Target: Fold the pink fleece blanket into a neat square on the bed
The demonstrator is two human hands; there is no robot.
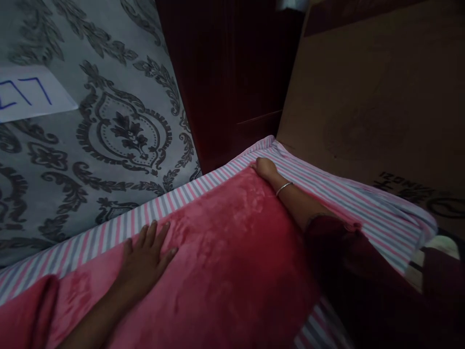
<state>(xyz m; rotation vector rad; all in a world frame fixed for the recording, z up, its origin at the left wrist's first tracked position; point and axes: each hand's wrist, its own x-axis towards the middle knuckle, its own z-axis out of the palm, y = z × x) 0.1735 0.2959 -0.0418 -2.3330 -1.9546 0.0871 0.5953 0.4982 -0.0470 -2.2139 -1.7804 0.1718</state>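
A red plush blanket lies spread over a striped sheet in pink, grey and white. My left hand rests flat on the blanket near its wall-side edge, fingers spread and holding nothing. At the blanket's far corner, my right hand is closed, with its fingers curled round the corner. A thin bangle circles the right wrist. Part of the blanket is folded over at the lower left. My right arm hides some of the blanket's right edge.
Patterned wallpaper with a paper label covers the wall on the left. A dark red wooden panel stands behind the far corner. Along the right side leans a large cardboard box, close to the sheet's edge.
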